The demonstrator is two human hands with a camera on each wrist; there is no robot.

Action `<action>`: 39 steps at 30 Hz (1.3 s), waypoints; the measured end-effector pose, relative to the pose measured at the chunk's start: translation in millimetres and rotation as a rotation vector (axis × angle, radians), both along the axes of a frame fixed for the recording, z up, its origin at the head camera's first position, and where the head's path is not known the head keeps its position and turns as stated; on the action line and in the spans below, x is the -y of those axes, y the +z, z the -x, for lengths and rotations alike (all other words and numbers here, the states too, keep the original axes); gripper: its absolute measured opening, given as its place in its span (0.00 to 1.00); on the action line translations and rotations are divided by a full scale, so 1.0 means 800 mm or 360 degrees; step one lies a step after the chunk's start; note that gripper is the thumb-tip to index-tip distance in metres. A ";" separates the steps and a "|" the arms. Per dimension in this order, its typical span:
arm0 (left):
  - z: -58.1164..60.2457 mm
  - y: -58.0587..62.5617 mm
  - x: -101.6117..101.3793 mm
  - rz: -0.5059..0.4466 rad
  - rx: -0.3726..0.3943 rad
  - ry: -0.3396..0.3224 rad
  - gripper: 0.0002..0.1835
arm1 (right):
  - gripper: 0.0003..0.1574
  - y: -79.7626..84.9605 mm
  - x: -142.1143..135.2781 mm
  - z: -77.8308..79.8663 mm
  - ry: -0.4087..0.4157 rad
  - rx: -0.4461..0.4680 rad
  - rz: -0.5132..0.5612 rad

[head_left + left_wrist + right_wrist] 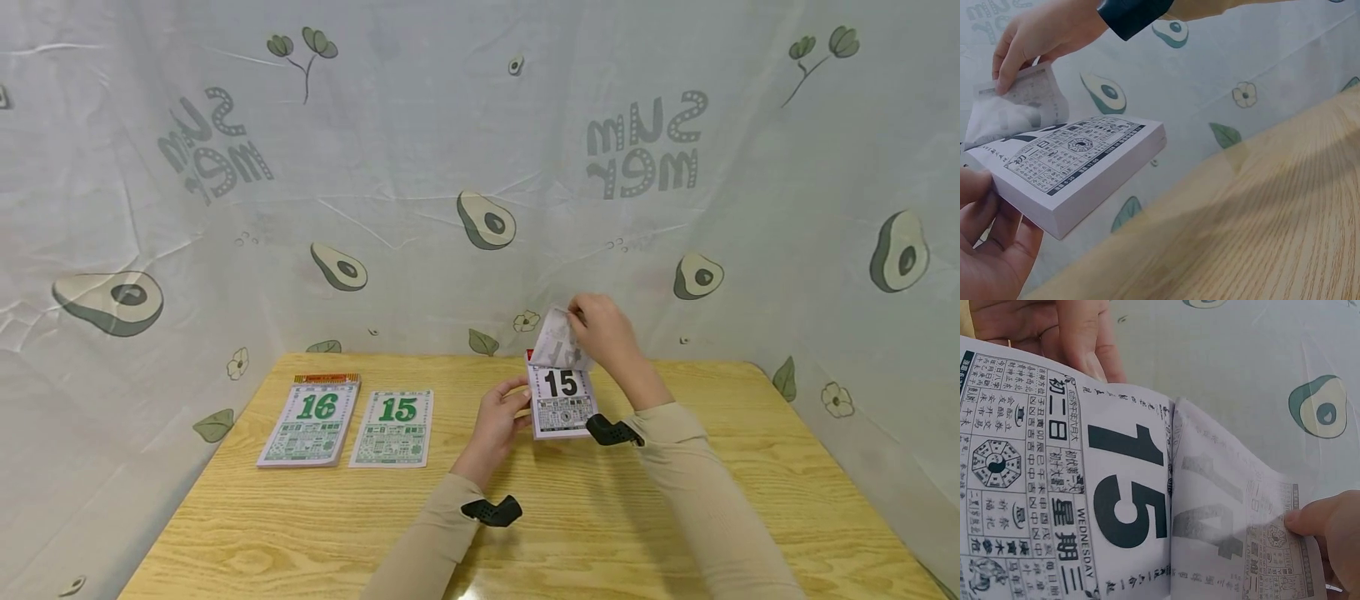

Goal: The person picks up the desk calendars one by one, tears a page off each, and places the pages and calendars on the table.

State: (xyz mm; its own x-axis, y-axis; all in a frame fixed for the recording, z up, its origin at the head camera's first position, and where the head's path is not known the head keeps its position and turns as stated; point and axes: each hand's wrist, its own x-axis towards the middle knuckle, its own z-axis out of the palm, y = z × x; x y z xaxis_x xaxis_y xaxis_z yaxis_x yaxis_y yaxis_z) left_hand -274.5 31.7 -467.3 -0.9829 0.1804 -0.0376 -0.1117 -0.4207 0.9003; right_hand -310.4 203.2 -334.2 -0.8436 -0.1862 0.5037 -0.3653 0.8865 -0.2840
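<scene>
A thick tear-off calendar point(564, 412) is held up above the table, its black 15 page showing. My left hand point(498, 421) grips its left edge, thumb on top and fingers beneath, as the left wrist view shows. In my right hand point(603, 329) the lower edge of the top sheet point(1229, 506) is pinched between thumb and fingers. That thin sheet is folded back over the calendar's head, with a 14 showing through in reverse. It still meets the pad along the top in the right wrist view.
On the left of the wooden table point(300, 533) lies another calendar pad point(307, 429) with a green 16. Beside it is a loose sheet point(392, 429) with a green 15. A pale curtain point(420, 167) printed with avocados hangs behind the table.
</scene>
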 end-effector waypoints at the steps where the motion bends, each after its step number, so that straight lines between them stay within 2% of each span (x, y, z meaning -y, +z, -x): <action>1: 0.000 0.000 0.000 -0.0002 -0.0002 0.0002 0.14 | 0.10 -0.001 -0.001 0.000 -0.0005 0.0013 0.0005; 20: 0.002 0.003 0.002 -0.0085 0.0060 0.0080 0.13 | 0.10 -0.018 -0.016 0.003 -0.0034 0.0185 0.0176; 39: 0.006 0.002 0.005 -0.0133 0.0042 0.0126 0.13 | 0.11 -0.026 -0.017 0.005 -0.0055 0.0219 0.0339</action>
State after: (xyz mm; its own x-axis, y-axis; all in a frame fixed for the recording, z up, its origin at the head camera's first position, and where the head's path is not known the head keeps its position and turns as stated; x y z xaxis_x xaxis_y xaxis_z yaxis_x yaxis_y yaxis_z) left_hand -279.4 27.6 -465.5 -0.9930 0.1060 -0.0518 -0.0984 -0.5025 0.8589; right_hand -314.6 216.8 -355.0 -0.9110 -0.0581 0.4083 -0.2808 0.8126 -0.5107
